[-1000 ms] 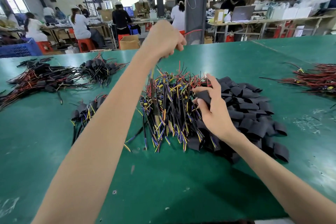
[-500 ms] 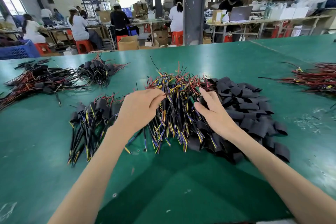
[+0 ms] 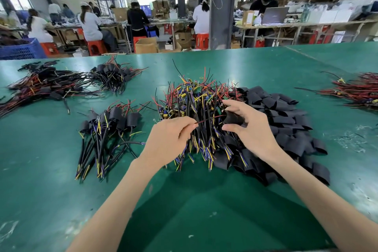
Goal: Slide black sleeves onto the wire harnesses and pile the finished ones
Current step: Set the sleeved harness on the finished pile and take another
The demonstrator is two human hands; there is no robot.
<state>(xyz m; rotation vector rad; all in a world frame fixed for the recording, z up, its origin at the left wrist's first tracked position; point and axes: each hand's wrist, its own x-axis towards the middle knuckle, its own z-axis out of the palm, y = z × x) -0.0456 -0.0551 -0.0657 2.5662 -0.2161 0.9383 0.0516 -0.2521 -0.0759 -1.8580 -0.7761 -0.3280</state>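
1 left hand (image 3: pixel 165 141), 1 right hand (image 3: pixel 253 131), 1 sleeve heap (image 3: pixel 286 125) — 5 harness heaps (image 3: pixel 196 104)

Bare table (image 3: pixel 184 206) near; wire piles (image 3: pixel 196 112) block ahead.

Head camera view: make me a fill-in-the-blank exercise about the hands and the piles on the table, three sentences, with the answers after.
1. The right hand holds one flat black sleeve, while the left hand pinches a thin ____ wire.
2. The heap of loose black sleeves lies to the ____ of the heap of multicoloured bare wire harnesses.
3. The small pile of sleeved harnesses rests on a ____ tabletop.
Missing words: red; right; green.
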